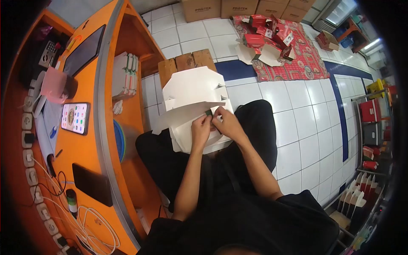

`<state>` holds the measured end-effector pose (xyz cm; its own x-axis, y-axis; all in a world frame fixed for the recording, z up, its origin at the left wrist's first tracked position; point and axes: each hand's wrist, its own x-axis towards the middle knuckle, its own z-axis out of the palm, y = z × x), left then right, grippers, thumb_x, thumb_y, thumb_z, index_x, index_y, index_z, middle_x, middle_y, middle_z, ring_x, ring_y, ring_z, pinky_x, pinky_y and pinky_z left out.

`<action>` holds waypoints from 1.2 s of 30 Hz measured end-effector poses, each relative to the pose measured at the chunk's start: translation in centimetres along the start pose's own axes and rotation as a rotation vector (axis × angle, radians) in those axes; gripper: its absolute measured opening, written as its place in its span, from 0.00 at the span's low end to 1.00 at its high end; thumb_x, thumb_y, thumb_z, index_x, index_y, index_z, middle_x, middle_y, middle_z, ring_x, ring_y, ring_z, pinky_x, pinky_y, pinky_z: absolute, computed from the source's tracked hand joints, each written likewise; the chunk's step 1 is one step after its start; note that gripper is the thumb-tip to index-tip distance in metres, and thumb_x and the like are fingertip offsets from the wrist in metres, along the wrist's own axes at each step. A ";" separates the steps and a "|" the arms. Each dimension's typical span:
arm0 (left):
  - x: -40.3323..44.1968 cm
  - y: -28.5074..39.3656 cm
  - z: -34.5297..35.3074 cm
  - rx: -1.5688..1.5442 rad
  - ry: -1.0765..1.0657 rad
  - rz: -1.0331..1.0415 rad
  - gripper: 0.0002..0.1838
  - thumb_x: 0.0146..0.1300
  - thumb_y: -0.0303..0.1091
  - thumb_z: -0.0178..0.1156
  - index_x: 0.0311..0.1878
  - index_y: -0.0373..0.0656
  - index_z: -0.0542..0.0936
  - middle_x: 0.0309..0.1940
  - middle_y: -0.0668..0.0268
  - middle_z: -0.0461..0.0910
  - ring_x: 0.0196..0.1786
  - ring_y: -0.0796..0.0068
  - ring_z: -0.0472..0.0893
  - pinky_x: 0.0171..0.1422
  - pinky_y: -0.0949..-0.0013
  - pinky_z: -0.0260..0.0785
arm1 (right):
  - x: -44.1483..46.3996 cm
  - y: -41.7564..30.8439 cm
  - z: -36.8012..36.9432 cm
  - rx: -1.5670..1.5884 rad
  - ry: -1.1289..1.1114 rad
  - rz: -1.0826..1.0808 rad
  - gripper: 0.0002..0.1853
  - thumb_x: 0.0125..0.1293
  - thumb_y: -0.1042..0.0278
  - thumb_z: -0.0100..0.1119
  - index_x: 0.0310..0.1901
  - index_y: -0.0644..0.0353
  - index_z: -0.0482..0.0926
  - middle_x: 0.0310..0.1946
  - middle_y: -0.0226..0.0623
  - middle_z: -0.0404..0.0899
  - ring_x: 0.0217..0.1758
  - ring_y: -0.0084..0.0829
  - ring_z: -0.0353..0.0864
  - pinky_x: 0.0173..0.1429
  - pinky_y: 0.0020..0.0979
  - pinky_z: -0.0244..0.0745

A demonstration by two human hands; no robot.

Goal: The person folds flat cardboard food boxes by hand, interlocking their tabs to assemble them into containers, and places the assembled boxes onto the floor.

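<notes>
A partly folded cardboard box (193, 85), white on its inner side, lies over a wooden stool (187, 61) between my knees. One of its panels stands up at a tilt across the middle. My left hand (201, 129) pinches a small flap near the end of that panel, where a bit of dark green printing shows. Close against it, my right hand (228, 124) has its fingers closed on the same corner of the box. The fingertips of both hands almost meet and partly hide the flap.
To the left is an orange counter (91, 146) with a lit phone (75, 118), a dark tablet (91, 185) and cables. Red folded boxes (255, 40) lie on a patterned mat (306, 63) ahead. Brown cartons (240, 9) line the back; a rack (359, 140) stands right.
</notes>
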<state>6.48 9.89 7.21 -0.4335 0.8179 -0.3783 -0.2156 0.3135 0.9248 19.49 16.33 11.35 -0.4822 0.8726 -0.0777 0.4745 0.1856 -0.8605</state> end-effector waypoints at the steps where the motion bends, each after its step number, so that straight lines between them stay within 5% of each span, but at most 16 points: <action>1: -0.4 1.1 0.2 -0.059 -0.040 0.015 0.16 0.75 0.37 0.61 0.46 0.29 0.87 0.31 0.56 0.87 0.29 0.71 0.89 0.33 0.68 0.83 | 0.0 -0.3 0.0 0.227 -0.032 0.134 0.20 0.69 0.60 0.62 0.57 0.63 0.77 0.37 0.57 0.85 0.40 0.48 0.87 0.45 0.43 0.79; 2: -1.2 2.0 0.1 -0.046 -0.048 -0.030 0.18 0.78 0.38 0.58 0.48 0.29 0.87 0.34 0.55 0.88 0.31 0.71 0.89 0.36 0.69 0.82 | 0.1 -0.2 -0.3 0.348 -0.169 0.315 0.27 0.73 0.55 0.57 0.68 0.60 0.71 0.40 0.50 0.85 0.44 0.41 0.86 0.47 0.39 0.79; 6: -4.6 8.3 -1.9 0.308 -0.018 0.116 0.22 0.81 0.40 0.50 0.49 0.30 0.86 0.38 0.55 0.88 0.30 0.72 0.86 0.36 0.72 0.77 | 1.0 0.5 -2.3 0.405 -0.458 0.451 0.32 0.76 0.45 0.49 0.74 0.57 0.71 0.59 0.47 0.81 0.53 0.36 0.85 0.55 0.35 0.81; 8: -6.5 11.6 -3.6 0.207 0.071 0.191 0.24 0.82 0.42 0.48 0.46 0.30 0.86 0.35 0.56 0.87 0.29 0.75 0.84 0.35 0.72 0.75 | 4.0 0.5 -6.4 0.354 -0.426 0.557 0.30 0.76 0.41 0.50 0.68 0.55 0.78 0.56 0.38 0.81 0.50 0.36 0.82 0.57 0.38 0.79; 10: -7.2 12.3 -6.0 0.074 0.200 0.305 0.24 0.82 0.42 0.48 0.44 0.31 0.86 0.32 0.58 0.86 0.27 0.76 0.82 0.34 0.72 0.74 | 9.4 6.6 -10.3 0.471 0.085 0.384 0.35 0.70 0.30 0.55 0.65 0.53 0.79 0.53 0.36 0.82 0.47 0.36 0.81 0.51 0.44 0.79; 12: -7.3 12.2 -8.5 -0.023 0.285 0.385 0.21 0.82 0.39 0.49 0.46 0.32 0.86 0.34 0.58 0.86 0.28 0.76 0.82 0.35 0.73 0.73 | 11.8 0.6 -16.6 0.626 0.409 0.265 0.56 0.66 0.21 0.57 0.84 0.49 0.51 0.68 0.57 0.71 0.55 0.48 0.83 0.55 0.51 0.80; 13: -7.0 11.6 -9.1 -0.020 0.301 0.377 0.21 0.82 0.39 0.49 0.46 0.32 0.86 0.34 0.58 0.86 0.28 0.76 0.82 0.35 0.73 0.73 | 13.1 1.0 -18.4 0.589 0.409 0.275 0.62 0.65 0.22 0.59 0.86 0.49 0.37 0.74 0.64 0.62 0.57 0.56 0.83 0.57 0.55 0.80; 15: -5.7 10.3 -10.3 0.148 0.443 0.338 0.19 0.81 0.38 0.50 0.49 0.31 0.85 0.40 0.59 0.87 0.37 0.74 0.85 0.42 0.70 0.77 | 12.0 -0.1 -17.5 0.393 0.344 0.295 0.58 0.67 0.26 0.62 0.85 0.54 0.48 0.73 0.63 0.68 0.63 0.52 0.81 0.64 0.50 0.78; 17: -4.7 7.5 -11.2 0.551 0.501 0.298 0.23 0.80 0.41 0.52 0.66 0.33 0.80 0.57 0.46 0.85 0.59 0.49 0.85 0.64 0.55 0.77 | 9.6 3.4 -13.0 0.067 0.227 0.219 0.53 0.68 0.30 0.64 0.80 0.65 0.58 0.71 0.65 0.71 0.69 0.53 0.78 0.71 0.48 0.74; 18: -4.2 5.7 -11.2 0.713 0.510 0.169 0.26 0.80 0.43 0.52 0.70 0.32 0.76 0.62 0.44 0.81 0.64 0.45 0.82 0.68 0.53 0.74 | 8.1 6.4 -9.6 -0.129 0.245 0.140 0.51 0.69 0.34 0.66 0.76 0.73 0.65 0.70 0.67 0.73 0.72 0.56 0.77 0.74 0.48 0.72; 21: -3.6 2.0 -10.5 0.854 0.367 -0.123 0.36 0.78 0.48 0.53 0.78 0.30 0.65 0.72 0.40 0.71 0.72 0.40 0.74 0.76 0.48 0.68 | 0.4 5.1 -2.5 -0.237 0.052 0.278 0.47 0.70 0.42 0.66 0.76 0.74 0.64 0.68 0.69 0.71 0.71 0.66 0.73 0.75 0.54 0.69; 26: -5.0 -1.2 -8.3 0.826 0.444 0.108 0.41 0.76 0.44 0.57 0.80 0.25 0.56 0.71 0.36 0.70 0.73 0.39 0.73 0.80 0.46 0.63 | -3.3 2.4 1.2 -0.263 0.224 0.154 0.43 0.69 0.58 0.68 0.79 0.67 0.60 0.67 0.67 0.70 0.70 0.65 0.70 0.74 0.54 0.69; 28: -5.3 -1.2 -7.7 1.112 0.539 0.341 0.40 0.74 0.40 0.60 0.80 0.25 0.57 0.71 0.35 0.71 0.74 0.40 0.72 0.84 0.41 0.55 | -3.3 0.9 0.8 -0.291 0.301 0.054 0.41 0.68 0.62 0.68 0.79 0.64 0.62 0.65 0.66 0.73 0.69 0.65 0.71 0.73 0.54 0.69; 31: -6.1 0.2 -7.1 1.020 0.444 0.367 0.38 0.74 0.36 0.61 0.79 0.27 0.59 0.71 0.38 0.72 0.75 0.43 0.72 0.86 0.37 0.50 | -3.1 -0.8 0.0 -0.270 0.169 0.074 0.37 0.67 0.71 0.64 0.78 0.58 0.66 0.57 0.60 0.80 0.63 0.61 0.78 0.68 0.53 0.74; 34: -6.3 2.4 -7.4 0.852 0.417 0.174 0.35 0.73 0.36 0.62 0.78 0.31 0.63 0.69 0.42 0.75 0.74 0.45 0.74 0.85 0.38 0.52 | -2.7 0.2 0.2 -0.029 0.273 0.204 0.30 0.66 0.77 0.60 0.72 0.61 0.72 0.52 0.56 0.85 0.47 0.52 0.88 0.55 0.45 0.81; 36: -6.3 2.3 -7.9 0.782 0.404 0.054 0.34 0.73 0.36 0.62 0.77 0.33 0.65 0.68 0.44 0.76 0.73 0.46 0.75 0.85 0.38 0.52 | -1.7 4.9 0.8 0.092 0.308 0.200 0.29 0.66 0.76 0.60 0.70 0.62 0.74 0.52 0.55 0.86 0.48 0.48 0.88 0.55 0.43 0.81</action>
<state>1.77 1.66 11.41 -0.7341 0.6543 -0.1818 0.4106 0.6409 0.6486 22.05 15.39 6.82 -0.1361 0.9850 -0.1062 0.4621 -0.0317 -0.8863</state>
